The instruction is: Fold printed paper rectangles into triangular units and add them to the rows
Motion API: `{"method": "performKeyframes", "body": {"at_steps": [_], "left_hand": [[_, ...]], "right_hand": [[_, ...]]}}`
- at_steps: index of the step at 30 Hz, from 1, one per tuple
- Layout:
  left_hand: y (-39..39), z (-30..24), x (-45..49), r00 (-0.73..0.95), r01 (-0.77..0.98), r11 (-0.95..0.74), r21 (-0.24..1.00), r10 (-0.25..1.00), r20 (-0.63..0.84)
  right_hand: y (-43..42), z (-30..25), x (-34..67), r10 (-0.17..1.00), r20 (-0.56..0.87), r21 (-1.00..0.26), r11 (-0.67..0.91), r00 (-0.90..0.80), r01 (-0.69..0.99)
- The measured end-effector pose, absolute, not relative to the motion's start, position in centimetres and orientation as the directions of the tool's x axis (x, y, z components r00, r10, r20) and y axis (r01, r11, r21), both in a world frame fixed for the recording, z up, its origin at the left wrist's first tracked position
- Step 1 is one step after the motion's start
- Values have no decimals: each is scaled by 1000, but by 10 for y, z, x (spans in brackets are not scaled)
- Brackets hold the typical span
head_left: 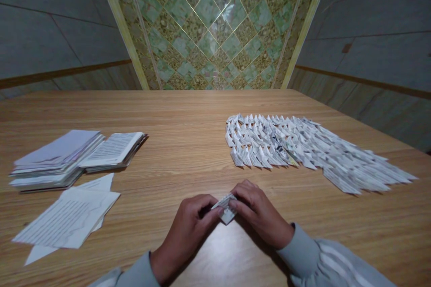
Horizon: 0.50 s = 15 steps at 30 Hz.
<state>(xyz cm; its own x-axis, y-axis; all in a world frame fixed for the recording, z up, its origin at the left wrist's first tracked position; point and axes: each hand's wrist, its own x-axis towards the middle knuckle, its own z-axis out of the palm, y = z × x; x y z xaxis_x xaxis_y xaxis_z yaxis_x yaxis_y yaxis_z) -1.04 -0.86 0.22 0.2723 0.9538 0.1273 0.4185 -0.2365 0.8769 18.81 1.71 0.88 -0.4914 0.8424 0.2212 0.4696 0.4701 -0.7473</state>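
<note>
A small piece of folded printed paper (228, 216) is pinched between both hands, just above the front of the wooden table. My left hand (193, 219) grips its left side with thumb and fingers. On its right side, my right hand (257, 208) has the thumb pressed on the paper and the fingers curled behind. Beyond the right hand, several rows of folded paper boats (266, 139) stand close together on the tabletop. The fingertips behind the folded paper are partly hidden.
At the left of the table (175, 143) lie a thick paper stack (60, 148) and a smaller printed stack (114, 149). Nearer the front edge, loose printed sheets (67, 219) overlap at angles. A tiled wall (215, 31) rises behind the table.
</note>
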Motion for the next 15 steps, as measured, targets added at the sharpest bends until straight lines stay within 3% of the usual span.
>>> {"method": "performKeyframes", "body": {"at_steps": [5, 15], "left_hand": [[-14, 5, -12, 263, 283, -160, 946, 961, 84], [-18, 1, -9, 334, 95, 40, 995, 940, -70]], "right_hand": [[13, 13, 187, 857, 153, -872, 352, -492, 341], [9, 10, 181, 892, 120, -960, 217, -436, 178]]}}
